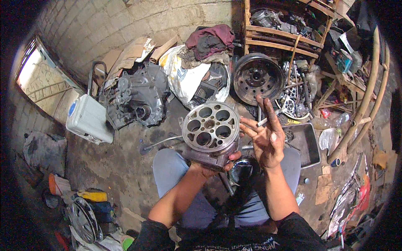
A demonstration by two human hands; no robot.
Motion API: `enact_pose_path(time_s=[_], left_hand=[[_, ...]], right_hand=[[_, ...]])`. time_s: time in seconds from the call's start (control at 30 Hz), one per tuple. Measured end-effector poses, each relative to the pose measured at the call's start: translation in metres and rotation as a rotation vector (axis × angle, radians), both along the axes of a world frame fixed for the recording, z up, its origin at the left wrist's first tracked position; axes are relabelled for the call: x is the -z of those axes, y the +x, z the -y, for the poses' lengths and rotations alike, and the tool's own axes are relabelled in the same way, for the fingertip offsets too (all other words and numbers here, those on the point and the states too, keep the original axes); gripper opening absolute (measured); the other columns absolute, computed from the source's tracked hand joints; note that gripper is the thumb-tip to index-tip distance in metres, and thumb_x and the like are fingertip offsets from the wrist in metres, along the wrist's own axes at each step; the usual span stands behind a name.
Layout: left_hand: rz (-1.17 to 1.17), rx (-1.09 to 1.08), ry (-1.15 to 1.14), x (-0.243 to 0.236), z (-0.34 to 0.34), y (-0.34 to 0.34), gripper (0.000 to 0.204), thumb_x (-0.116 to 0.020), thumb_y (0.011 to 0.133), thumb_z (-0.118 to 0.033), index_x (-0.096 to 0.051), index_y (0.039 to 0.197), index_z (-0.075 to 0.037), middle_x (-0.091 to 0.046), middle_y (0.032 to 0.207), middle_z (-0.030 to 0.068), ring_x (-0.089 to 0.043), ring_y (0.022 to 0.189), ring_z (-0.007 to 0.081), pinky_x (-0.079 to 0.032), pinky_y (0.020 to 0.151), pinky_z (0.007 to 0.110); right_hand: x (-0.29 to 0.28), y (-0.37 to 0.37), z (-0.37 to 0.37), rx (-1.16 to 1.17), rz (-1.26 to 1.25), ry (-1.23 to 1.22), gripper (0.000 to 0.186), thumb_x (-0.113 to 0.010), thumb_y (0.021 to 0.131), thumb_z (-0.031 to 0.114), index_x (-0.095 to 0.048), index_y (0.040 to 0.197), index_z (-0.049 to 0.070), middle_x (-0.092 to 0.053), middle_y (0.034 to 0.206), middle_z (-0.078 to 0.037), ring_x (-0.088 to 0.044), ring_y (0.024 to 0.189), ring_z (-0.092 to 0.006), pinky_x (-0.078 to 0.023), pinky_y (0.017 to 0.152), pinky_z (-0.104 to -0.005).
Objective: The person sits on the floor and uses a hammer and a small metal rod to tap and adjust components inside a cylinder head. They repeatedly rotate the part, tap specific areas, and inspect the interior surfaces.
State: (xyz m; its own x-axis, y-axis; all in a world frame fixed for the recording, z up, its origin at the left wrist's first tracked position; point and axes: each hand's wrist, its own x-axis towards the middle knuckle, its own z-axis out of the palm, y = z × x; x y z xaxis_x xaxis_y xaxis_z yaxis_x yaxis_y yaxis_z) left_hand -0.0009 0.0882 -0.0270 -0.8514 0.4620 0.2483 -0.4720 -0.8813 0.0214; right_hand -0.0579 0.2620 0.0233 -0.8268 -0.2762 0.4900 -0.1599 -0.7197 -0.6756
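My left hand (203, 170) is closed under a round metal cylinder block (210, 124), its fingers wrapped round the lower right side. The block's flat grey face tilts up toward me, with several large bores in a ring about a small splined centre hole. Below that face its body is dark and greasy. Just right of the block my right hand (269, 144) is raised palm up, fingers stretched and blackened with grease. A white cigarette (262, 122) is held between its fingers. Under the hands, between my knees, a dark round container (243, 170) holds shiny liquid.
A large gearbox housing (140, 94) stands ahead left beside a white plastic jug (90, 119). Farther off are a white sack (178, 69) and a steel wheel rim (258, 78). A metal tray (310, 146) lies right, near bent wooden poles (368, 100). Hubcaps (86, 219) lie lower left.
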Motion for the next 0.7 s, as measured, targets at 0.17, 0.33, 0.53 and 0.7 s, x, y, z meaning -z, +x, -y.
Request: enact_pose_path(time_s=[0.17, 0.33, 0.53, 0.7], left_hand=[[0.026, -0.049, -0.015, 0.006, 0.002, 0.0, 0.073, -0.06, 0.092, -0.058, -0.049, 0.14, -0.002, -0.06, 0.117, 0.0222, -0.055, 0.096, 0.039, -0.06, 0.065, 0.052], [0.176, -0.41, -0.303, 0.038, 0.024, 0.001, 0.073, -0.053, 0.093, -0.059, -0.051, 0.14, -0.003, -0.062, 0.131, 0.0229, -0.068, 0.106, 0.0381, -0.059, 0.091, 0.056], [0.313, -0.645, -0.398, 0.025, 0.034, 0.008, 0.069, -0.056, 0.087, -0.054, -0.061, 0.131, -0.001, -0.069, 0.122, 0.0189, -0.069, 0.104, 0.0353, -0.058, 0.091, 0.05], [0.219, -0.71, -0.712, -0.014, 0.029, 0.025, 0.089, -0.057, 0.079, -0.058, -0.046, 0.149, -0.004, -0.059, 0.136, 0.0218, -0.061, 0.121, 0.0381, -0.049, 0.104, 0.051]], right_hand=[[0.001, 0.002, 0.001, -0.003, 0.027, -0.017, 0.092, -0.062, 0.092, 0.042, -0.021, 0.161, -0.002, -0.024, 0.164, -0.028, -0.059, 0.125, -0.0496, -0.052, 0.104, -0.0527], [-0.003, 0.006, -0.001, 0.019, 0.033, -0.006, 0.09, -0.062, 0.091, 0.041, -0.025, 0.159, -0.003, -0.028, 0.162, -0.029, -0.059, 0.124, -0.0513, -0.053, 0.103, -0.0535], [-0.005, 0.008, -0.002, 0.065, -0.033, 0.153, 0.075, -0.06, 0.099, 0.03, -0.028, 0.159, -0.003, -0.033, 0.161, -0.026, -0.059, 0.128, -0.0438, -0.05, 0.106, -0.0501], [-0.006, 0.023, 0.005, 0.146, -0.01, 0.305, 0.07, -0.063, 0.099, 0.007, -0.028, 0.157, -0.009, -0.036, 0.16, -0.023, -0.057, 0.131, -0.0298, -0.049, 0.108, -0.0403]])
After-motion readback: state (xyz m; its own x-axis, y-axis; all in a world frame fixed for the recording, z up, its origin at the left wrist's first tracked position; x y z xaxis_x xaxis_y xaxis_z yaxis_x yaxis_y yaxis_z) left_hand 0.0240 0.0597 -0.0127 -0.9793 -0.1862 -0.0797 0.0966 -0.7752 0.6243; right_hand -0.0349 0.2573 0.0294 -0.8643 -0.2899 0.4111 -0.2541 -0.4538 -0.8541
